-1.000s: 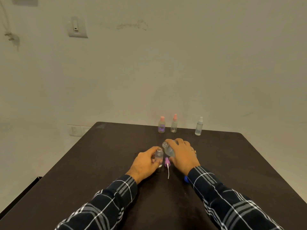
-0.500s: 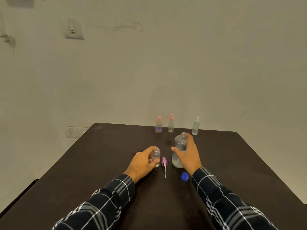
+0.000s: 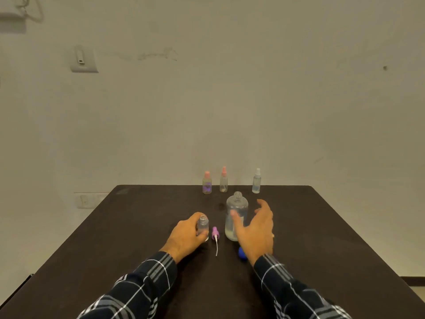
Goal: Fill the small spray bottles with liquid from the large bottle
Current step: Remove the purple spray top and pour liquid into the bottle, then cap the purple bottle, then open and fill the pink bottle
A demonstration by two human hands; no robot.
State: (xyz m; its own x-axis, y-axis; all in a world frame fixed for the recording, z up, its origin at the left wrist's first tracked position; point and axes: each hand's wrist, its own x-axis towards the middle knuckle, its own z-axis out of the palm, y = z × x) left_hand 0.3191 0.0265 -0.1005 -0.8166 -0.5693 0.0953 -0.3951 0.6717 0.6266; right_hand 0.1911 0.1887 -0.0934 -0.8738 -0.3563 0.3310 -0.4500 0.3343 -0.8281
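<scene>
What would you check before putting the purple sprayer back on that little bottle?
1. Small open bottle held steady by left hand: ok.
2. Right hand free to pick things up: ok, fingers spread, off the large bottle.
3. Large bottle standing upright on the table: ok.
4. Purple sprayer within reach, lying beside the small bottle: ok.
5. Small bottle filled enough: cannot tell.
6. Large bottle capped: not ok; blue cap lies on the table.
</scene>
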